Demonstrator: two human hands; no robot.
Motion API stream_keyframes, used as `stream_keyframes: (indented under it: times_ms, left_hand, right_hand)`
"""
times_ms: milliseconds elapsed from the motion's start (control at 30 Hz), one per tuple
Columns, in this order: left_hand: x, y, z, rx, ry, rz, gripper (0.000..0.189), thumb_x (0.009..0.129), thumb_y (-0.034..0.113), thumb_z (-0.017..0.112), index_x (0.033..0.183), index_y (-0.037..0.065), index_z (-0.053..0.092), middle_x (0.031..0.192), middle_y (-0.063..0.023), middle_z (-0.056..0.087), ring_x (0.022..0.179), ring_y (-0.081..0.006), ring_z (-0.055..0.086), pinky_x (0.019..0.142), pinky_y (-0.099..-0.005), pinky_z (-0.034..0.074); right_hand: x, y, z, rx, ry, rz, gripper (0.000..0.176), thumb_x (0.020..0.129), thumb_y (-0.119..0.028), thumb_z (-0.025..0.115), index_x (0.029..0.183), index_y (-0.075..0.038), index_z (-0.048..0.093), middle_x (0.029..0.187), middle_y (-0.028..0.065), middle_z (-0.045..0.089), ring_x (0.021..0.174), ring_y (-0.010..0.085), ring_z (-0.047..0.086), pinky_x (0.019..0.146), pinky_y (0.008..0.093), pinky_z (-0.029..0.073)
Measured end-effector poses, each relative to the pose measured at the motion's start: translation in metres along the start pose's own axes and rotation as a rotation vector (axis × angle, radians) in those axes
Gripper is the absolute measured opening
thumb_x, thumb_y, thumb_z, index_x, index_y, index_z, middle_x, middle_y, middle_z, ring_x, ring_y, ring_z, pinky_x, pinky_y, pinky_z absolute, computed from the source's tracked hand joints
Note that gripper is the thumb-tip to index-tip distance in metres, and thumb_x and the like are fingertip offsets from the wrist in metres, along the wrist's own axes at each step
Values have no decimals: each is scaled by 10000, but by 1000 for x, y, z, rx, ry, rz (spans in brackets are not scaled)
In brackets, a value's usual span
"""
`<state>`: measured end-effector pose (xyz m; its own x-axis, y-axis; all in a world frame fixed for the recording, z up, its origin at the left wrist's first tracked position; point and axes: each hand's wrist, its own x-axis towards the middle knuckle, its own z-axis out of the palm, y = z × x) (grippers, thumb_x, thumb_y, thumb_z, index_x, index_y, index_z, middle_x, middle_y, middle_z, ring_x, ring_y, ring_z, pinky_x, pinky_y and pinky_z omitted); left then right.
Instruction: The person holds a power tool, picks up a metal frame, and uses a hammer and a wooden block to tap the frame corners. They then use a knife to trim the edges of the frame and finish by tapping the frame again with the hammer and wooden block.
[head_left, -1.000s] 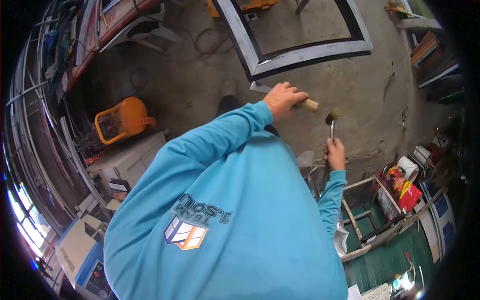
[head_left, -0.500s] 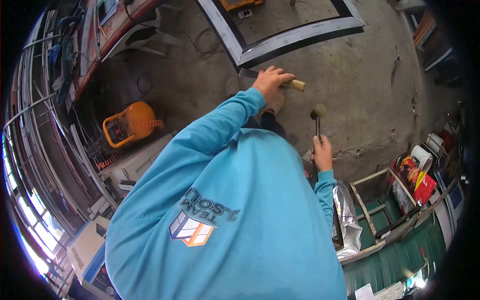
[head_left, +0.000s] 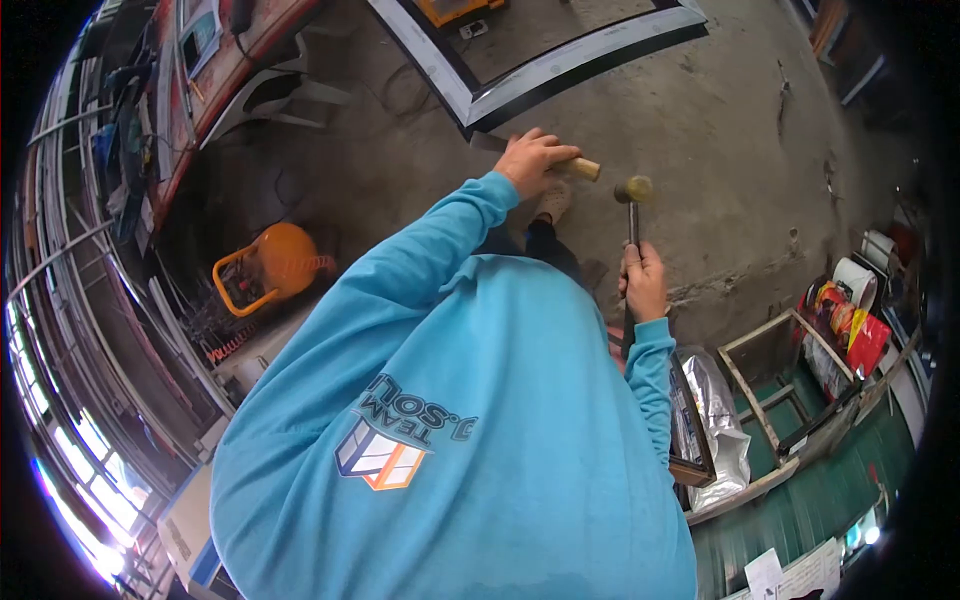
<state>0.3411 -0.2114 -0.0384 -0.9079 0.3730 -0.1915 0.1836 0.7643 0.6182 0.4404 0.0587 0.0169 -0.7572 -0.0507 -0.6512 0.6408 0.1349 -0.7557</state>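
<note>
My left hand (head_left: 530, 163) is wrapped round a flat-bladed chisel (head_left: 587, 169). Its wooden handle sticks out to the right, and its grey blade points left, close to the near corner of a window frame (head_left: 545, 75). This frame is dark, with white protective film on its faces, and it is cut off by the top edge of the view. In my right hand (head_left: 643, 279) is a mallet (head_left: 634, 189) with a yellowish head and a dark handle, held head up to the right of the chisel. A gap separates the two tools.
Concrete floor (head_left: 730, 200) lies beneath. An orange tank with a handle (head_left: 285, 262) stands at left, near a white plastic chair (head_left: 285, 95). Metal profiles (head_left: 90, 330) line the left side. At lower right are a metal rack (head_left: 800, 370) and silver foil wrap (head_left: 715, 430).
The mallet's head has tipped to the right, and my right hand sits slightly higher. My left hand keeps its hold on the chisel. The surroundings have shifted slightly in view.
</note>
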Motion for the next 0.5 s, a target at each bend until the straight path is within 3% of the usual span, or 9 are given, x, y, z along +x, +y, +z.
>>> stream_keyframes:
  times_ms: [167, 333, 500]
  left_hand:
    - [-7, -3, -4, 15, -33, 61, 567, 718, 80, 751, 1242, 260, 626, 1133, -38, 604, 1125, -274, 503, 910, -486, 411]
    - [-7, -1, -8, 15, -16, 65, 584, 714, 36, 725, 1246, 256, 626, 1130, -32, 610, 1122, -278, 512, 908, -475, 422]
    - [0, -3, -2, -27, 50, 42, 599, 707, 21, 718, 1253, 248, 624, 1119, -39, 617, 1104, -288, 527, 915, -466, 429]
  right_hand:
    - [-17, 0, 18, 1, 7, -4, 244, 1015, -270, 497, 897, -58, 521, 628, 3, 480, 478, 81, 455, 422, 250, 382]
    - [-20, 17, 37, 174, 16, -94, 308, 1034, -309, 445, 1069, -17, 535, 629, 7, 456, 460, 88, 435, 416, 256, 380]
    - [-18, 7, 57, 310, 84, -94, 330, 1034, -345, 438, 1027, -28, 527, 626, 7, 452, 447, 93, 435, 398, 259, 384]
